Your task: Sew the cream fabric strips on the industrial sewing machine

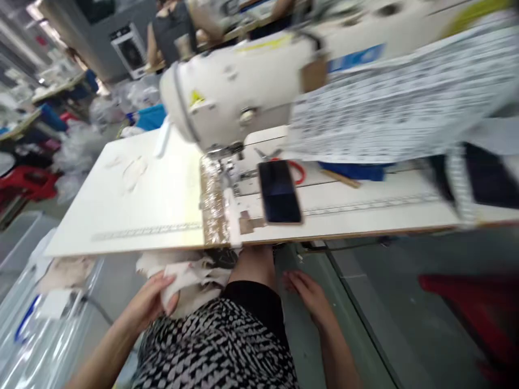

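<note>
Below the table's front edge, my left hand is closed on a piece of off-white cloth that lies across my lap. More of the same pale fabric bunches under the table edge. My right hand hangs beside my knee with its fingers stretched out, holding nothing. In front of me stands a white sewing machine on a white table. A dark phone lies on the table, right of the needle area. Motion blurs the picture somewhat.
Printed sheets hang over the table's right side, near red-handled scissors. At left stands a clear plastic bin. A red stool is at right. Another person sits beyond the machine. Plastic bags lie on the floor.
</note>
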A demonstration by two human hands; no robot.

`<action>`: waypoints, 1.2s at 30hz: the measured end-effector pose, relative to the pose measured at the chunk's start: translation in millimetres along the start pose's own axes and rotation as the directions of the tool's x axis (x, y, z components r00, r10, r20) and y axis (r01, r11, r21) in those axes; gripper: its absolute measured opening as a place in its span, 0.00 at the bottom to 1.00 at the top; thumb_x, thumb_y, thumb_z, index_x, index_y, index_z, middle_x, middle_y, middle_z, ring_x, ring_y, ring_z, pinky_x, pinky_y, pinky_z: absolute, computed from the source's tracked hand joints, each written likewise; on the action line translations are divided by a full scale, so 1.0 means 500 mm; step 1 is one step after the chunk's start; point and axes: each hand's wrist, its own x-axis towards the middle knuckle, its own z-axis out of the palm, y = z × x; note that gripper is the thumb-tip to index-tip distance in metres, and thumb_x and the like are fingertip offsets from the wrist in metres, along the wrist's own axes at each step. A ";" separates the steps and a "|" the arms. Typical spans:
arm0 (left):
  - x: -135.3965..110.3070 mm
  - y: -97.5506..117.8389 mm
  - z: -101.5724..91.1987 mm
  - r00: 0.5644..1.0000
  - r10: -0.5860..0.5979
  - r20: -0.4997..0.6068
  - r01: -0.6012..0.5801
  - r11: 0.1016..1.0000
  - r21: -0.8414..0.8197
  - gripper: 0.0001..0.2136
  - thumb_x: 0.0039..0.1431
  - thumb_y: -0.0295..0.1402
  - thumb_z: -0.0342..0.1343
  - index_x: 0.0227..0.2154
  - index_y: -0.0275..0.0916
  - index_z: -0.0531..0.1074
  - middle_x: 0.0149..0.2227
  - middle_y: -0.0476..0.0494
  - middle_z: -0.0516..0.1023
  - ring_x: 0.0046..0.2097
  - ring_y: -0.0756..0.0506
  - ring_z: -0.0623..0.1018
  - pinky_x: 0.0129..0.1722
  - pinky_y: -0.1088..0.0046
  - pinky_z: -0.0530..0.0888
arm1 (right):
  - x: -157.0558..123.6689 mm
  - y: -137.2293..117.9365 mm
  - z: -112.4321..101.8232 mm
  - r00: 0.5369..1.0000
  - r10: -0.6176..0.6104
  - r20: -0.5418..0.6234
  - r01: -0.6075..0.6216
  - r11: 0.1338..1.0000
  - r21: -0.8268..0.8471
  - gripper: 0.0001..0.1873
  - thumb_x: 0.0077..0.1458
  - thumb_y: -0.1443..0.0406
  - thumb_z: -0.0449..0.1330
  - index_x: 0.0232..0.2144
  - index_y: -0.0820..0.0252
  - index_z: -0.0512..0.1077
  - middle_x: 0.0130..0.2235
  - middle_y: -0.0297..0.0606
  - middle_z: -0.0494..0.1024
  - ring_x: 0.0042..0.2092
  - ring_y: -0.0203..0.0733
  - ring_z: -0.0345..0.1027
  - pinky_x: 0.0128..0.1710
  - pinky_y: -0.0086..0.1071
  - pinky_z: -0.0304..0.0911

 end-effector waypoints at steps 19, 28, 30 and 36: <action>-0.079 0.058 -0.128 0.883 0.371 -0.288 -0.469 0.655 -0.592 0.33 0.53 0.28 0.62 0.62 0.40 0.58 0.57 0.35 0.71 0.42 0.44 0.81 0.42 0.71 0.79 | -0.122 -0.394 0.323 0.561 -0.442 0.700 0.300 0.896 0.326 0.15 0.61 0.54 0.56 0.39 0.58 0.73 0.30 0.33 0.70 0.30 0.38 0.61 0.30 0.31 0.58; -0.064 0.162 -0.285 0.787 0.234 -0.570 -0.576 0.610 -0.545 0.22 0.55 0.18 0.53 0.54 0.30 0.67 0.50 0.35 0.76 0.37 0.51 0.80 0.40 0.77 0.79 | -0.082 -0.456 0.335 0.498 -0.246 0.832 -0.004 0.958 0.285 0.21 0.52 0.48 0.64 0.34 0.59 0.74 0.29 0.32 0.69 0.30 0.36 0.60 0.30 0.29 0.56; -0.048 0.192 -0.324 0.786 0.250 -0.565 -0.570 0.647 -0.506 0.19 0.55 0.18 0.53 0.50 0.29 0.69 0.50 0.35 0.77 0.36 0.50 0.80 0.38 0.76 0.80 | -0.070 -0.470 0.344 0.488 -0.241 0.839 -0.034 0.955 0.294 0.21 0.50 0.48 0.66 0.35 0.59 0.74 0.30 0.32 0.71 0.31 0.37 0.63 0.30 0.29 0.58; 0.068 0.352 -0.466 0.805 0.267 -0.530 -0.459 0.847 -0.270 0.11 0.55 0.23 0.57 0.42 0.28 0.72 0.37 0.37 0.79 0.32 0.48 0.79 0.35 0.71 0.79 | 0.003 -0.546 0.398 0.509 -0.289 0.811 -0.039 0.933 0.357 0.22 0.50 0.47 0.64 0.37 0.58 0.73 0.30 0.34 0.75 0.28 0.38 0.67 0.28 0.31 0.64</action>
